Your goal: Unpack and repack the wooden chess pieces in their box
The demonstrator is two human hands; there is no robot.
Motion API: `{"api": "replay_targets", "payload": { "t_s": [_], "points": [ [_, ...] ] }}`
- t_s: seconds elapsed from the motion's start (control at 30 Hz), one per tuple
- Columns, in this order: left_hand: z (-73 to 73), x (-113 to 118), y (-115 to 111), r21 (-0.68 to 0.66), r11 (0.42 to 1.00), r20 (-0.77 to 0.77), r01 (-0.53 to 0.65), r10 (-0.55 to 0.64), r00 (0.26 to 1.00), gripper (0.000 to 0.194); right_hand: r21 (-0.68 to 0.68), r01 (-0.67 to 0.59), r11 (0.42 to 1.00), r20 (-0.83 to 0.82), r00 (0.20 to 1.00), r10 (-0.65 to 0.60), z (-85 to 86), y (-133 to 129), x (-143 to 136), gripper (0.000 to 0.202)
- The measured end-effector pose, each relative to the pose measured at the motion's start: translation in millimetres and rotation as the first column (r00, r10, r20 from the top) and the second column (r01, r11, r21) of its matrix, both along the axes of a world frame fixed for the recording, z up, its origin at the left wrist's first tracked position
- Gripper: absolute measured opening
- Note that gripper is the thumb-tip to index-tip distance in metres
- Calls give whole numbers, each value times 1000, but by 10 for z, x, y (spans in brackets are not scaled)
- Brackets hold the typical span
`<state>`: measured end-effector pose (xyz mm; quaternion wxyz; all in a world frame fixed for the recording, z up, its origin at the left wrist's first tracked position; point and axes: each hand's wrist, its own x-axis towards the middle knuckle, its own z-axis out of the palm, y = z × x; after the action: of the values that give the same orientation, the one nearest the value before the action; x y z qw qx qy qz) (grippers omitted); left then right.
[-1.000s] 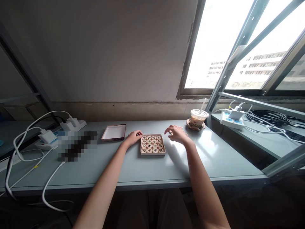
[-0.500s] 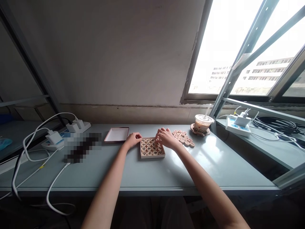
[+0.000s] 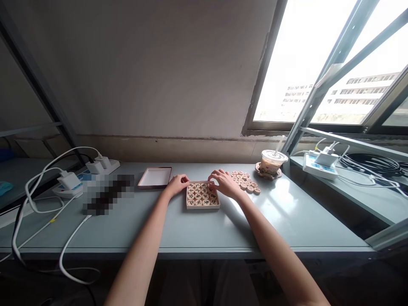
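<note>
A shallow open box (image 3: 203,207) stands on the grey table, with round wooden pieces (image 3: 198,196) bearing black characters laid in rows inside it. My left hand (image 3: 179,185) is at the box's upper left corner, thumb and fingers bent around that edge. At the upper right corner, my right hand (image 3: 223,182) has its fingers curved over the rim, thumb apart from them, with no piece visible in it. Just right of this hand lies a group of loose round pieces (image 3: 250,183) with red characters, partly hidden by it.
Left of the box lies a red-edged tray or lid (image 3: 155,177). A lidded drink cup (image 3: 271,163) with a straw sits on a coaster at the back right. Power strips (image 3: 68,191) and white cables occupy the left; another strip (image 3: 319,166) is on the right shelf.
My right hand's fingers have spread and shifted slightly off the pieces toward the box's right corner. My left hand stays at the left corner. The whole view has shifted slightly.
</note>
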<state>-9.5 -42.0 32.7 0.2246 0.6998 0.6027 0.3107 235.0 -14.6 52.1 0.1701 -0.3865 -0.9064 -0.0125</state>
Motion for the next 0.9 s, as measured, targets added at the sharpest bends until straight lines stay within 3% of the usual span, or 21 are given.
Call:
{"api": "replay_targets", "payload": {
  "t_s": [0.23, 0.63, 0.9],
  "points": [
    [-5, 0, -10, -12, 1000, 15, 8, -7, 1000, 19, 34, -15, 999, 61, 998, 13, 19, -59, 3, 18],
    [-22, -3, 0, -6, 1000, 6, 9, -9, 1000, 20, -23, -7, 1000, -41, 999, 6, 37, -90, -7, 6],
    [-26, 5, 0, -10, 1000, -21, -1, 0, 1000, 22, -103, 40, 994, -172, 983, -57, 5, -32, -42, 16]
  ]
}}
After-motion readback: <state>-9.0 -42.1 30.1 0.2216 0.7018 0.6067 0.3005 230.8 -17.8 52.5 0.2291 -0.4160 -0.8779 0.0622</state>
